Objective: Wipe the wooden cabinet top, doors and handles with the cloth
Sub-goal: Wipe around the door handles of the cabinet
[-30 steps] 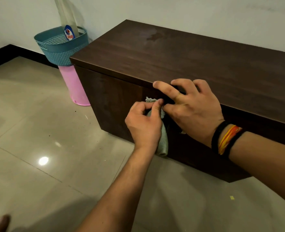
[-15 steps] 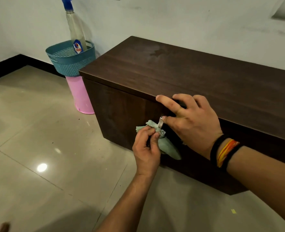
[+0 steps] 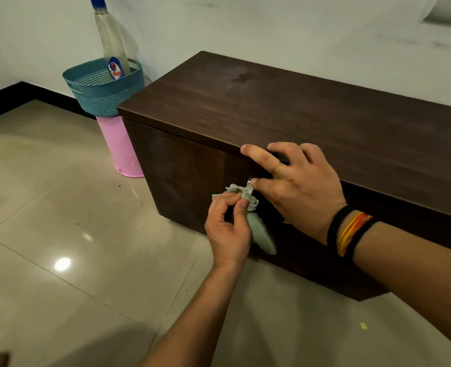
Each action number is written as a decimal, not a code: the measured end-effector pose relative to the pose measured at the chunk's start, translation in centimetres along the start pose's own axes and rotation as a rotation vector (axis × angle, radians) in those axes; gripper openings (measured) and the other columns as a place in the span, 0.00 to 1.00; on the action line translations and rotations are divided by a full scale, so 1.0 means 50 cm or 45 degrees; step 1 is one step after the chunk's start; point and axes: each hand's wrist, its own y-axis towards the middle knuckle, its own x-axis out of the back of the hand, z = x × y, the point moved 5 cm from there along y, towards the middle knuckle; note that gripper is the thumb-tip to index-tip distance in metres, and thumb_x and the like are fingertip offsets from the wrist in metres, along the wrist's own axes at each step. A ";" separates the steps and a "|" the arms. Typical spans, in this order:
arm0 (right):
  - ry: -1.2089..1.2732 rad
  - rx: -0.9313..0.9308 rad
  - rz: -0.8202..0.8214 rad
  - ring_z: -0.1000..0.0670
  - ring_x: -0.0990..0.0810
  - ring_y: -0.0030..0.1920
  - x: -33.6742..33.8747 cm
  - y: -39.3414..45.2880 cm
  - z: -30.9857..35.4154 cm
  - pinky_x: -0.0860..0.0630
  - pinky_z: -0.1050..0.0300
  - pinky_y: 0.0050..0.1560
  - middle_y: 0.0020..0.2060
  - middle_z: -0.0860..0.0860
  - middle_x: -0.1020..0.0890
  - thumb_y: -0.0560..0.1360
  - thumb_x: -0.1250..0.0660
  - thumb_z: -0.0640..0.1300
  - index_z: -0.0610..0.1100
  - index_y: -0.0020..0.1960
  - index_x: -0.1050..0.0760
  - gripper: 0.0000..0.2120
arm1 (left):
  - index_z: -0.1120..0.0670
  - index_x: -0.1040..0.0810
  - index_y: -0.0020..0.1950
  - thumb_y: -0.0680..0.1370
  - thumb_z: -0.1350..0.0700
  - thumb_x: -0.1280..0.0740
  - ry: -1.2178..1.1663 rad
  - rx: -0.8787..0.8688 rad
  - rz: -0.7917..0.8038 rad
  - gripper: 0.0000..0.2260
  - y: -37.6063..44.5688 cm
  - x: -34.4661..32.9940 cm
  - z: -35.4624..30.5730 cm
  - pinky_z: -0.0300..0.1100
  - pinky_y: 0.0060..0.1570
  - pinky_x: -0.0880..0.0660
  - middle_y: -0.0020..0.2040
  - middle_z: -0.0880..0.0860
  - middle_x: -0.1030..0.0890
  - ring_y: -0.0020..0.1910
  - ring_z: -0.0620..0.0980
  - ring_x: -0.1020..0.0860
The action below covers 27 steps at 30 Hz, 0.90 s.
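both hands at front edge of wooden cabinet (image 3: 298,112): left hand (image 3: 228,229) pinches bunched green cloth (image 3: 256,221) against small metal handle (image 3: 250,185) on the door, rest of cloth hanging down; right hand (image 3: 296,186) fingers spread and hooked over top edge, thumb beside handle, holding nothing. open tile floor (image 3: 60,234) left and below. teal basket (image 3: 100,88) on pink bin (image 3: 121,149) just beside cabinet's left end. vs 0.5 s ago: hands and cloth unchanged.
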 end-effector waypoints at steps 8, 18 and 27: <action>0.002 0.008 -0.008 0.41 0.33 0.65 -0.001 -0.001 0.001 0.33 0.45 0.52 0.76 0.50 0.33 0.77 0.33 0.45 0.53 0.51 0.16 0.08 | 0.54 0.20 0.44 0.77 0.61 0.30 -0.045 0.062 0.018 0.04 0.013 -0.005 -0.009 0.38 0.49 0.24 0.44 0.54 0.19 0.46 0.48 0.20; 0.020 -0.003 0.011 0.41 0.32 0.65 -0.003 0.002 0.002 0.31 0.44 0.53 0.76 0.51 0.36 0.76 0.30 0.46 0.54 0.51 0.16 0.06 | 0.43 0.23 0.47 0.78 0.55 0.32 -0.028 -0.022 -0.017 0.06 -0.001 -0.007 0.012 0.45 0.54 0.23 0.46 0.44 0.21 0.50 0.50 0.21; 0.013 -0.006 0.046 0.40 0.33 0.65 0.003 0.001 0.003 0.33 0.44 0.53 0.76 0.49 0.33 0.73 0.26 0.46 0.53 0.53 0.15 0.09 | 0.59 0.22 0.42 0.76 0.63 0.29 0.246 -0.253 0.179 0.04 0.022 0.008 0.013 0.38 0.48 0.25 0.43 0.49 0.22 0.45 0.46 0.23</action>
